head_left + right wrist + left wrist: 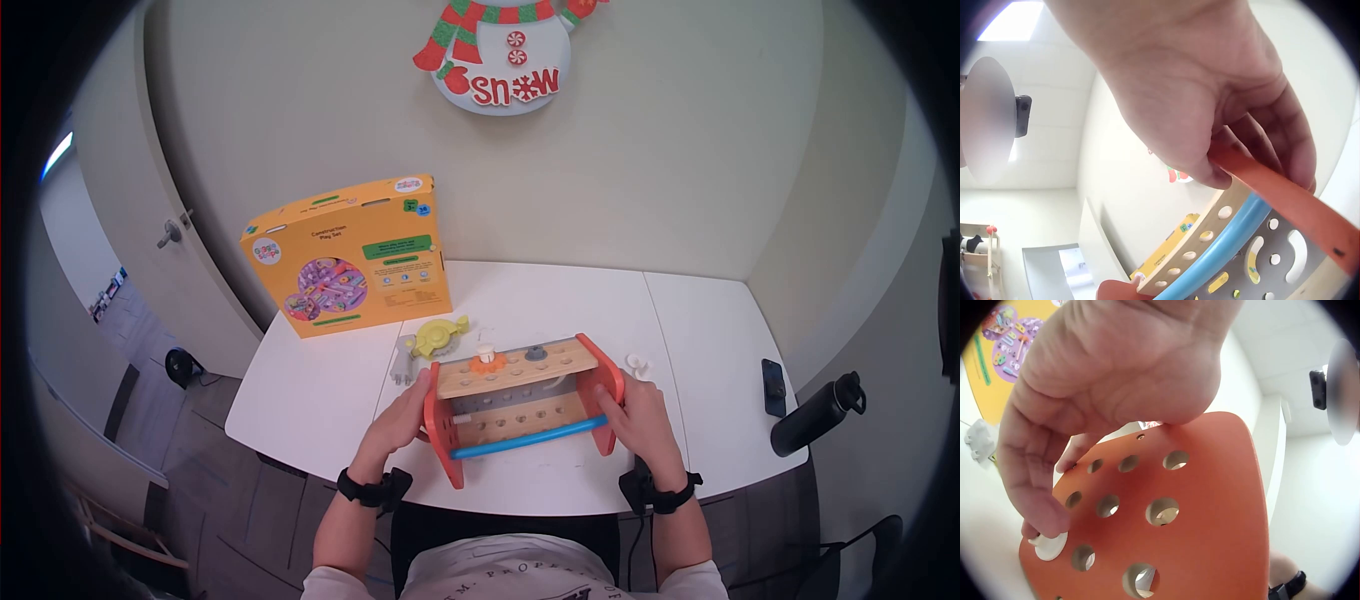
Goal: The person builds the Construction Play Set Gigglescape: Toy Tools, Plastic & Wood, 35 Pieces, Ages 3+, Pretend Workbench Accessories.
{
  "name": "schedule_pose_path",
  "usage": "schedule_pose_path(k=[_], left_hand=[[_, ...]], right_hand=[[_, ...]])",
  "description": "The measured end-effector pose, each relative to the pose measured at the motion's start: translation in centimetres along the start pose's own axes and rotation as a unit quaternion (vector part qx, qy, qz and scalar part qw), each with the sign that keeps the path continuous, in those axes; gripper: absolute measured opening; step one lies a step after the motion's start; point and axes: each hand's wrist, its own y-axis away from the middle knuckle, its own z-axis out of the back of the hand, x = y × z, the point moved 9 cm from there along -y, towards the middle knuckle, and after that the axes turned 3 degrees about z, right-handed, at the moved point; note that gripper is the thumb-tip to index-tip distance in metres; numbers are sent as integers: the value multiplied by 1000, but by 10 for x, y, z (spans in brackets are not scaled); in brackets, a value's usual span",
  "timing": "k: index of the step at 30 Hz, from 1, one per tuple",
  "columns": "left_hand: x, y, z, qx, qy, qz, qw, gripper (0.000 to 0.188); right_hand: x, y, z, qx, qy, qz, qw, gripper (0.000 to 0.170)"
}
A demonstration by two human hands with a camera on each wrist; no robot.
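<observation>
A toy workbench with a wooden top [520,368], a blue rod [530,437] and red side panels stands on the table. My left hand [400,415] is at its left panel; in the left wrist view the curled fingers of that hand [1104,381] touch a white round piece [1052,545] at a hole in the red panel [1204,544]. My right hand [640,420] grips the right panel; the right wrist view shows this hand [1204,94] pinching the panel's edge [1291,200] between thumb and fingers. An orange piece [488,364] and a grey piece [536,353] sit on top.
Behind and left stands a yellow box [350,260]. Yellow-green [436,338] and grey [402,360] toy pieces lie behind the bench's left side, white pieces [637,366] to its right. A phone [773,388] and a black bottle [815,415] are at the table's right edge.
</observation>
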Motion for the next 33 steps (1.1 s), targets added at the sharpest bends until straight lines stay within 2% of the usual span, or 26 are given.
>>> schedule_pose_path(k=[3, 6, 9, 12, 15, 18, 24, 29, 33], left_hand=[[-8, 11, 1, -6, -20, 41, 999, 99], [-2, 9, 2, 1, -33, 38, 999, 103], [3, 7, -1, 51, -74, 42, 995, 96], [-20, 19, -3, 17, -93, 15, 995, 99], [3, 12, 6, -31, -74, 34, 996, 100], [-5, 15, 2, -27, -69, 20, 997, 99], [-3, 18, 1, -24, -75, 30, 996, 90], [-29, 33, -4, -54, -114, -19, 992, 77], [-31, 34, -3, -68, -171, -30, 982, 74]], right_hand=[[1, -1, 1, -10, 12, 20, 1000, 32], [-3, -7, -3, 8, 24, 13, 1000, 31], [6, -13, 2, 13, 34, 33, 999, 32], [-1, -22, 0, 29, 22, 27, 999, 34], [-5, -32, 0, 38, 14, 18, 999, 31], [-29, -43, -11, 58, 44, -9, 997, 31], [-32, -63, -14, 95, 31, -46, 994, 37], [-47, -85, -26, 109, 35, -67, 991, 40], [-59, -100, -37, 133, 37, -87, 987, 43]])
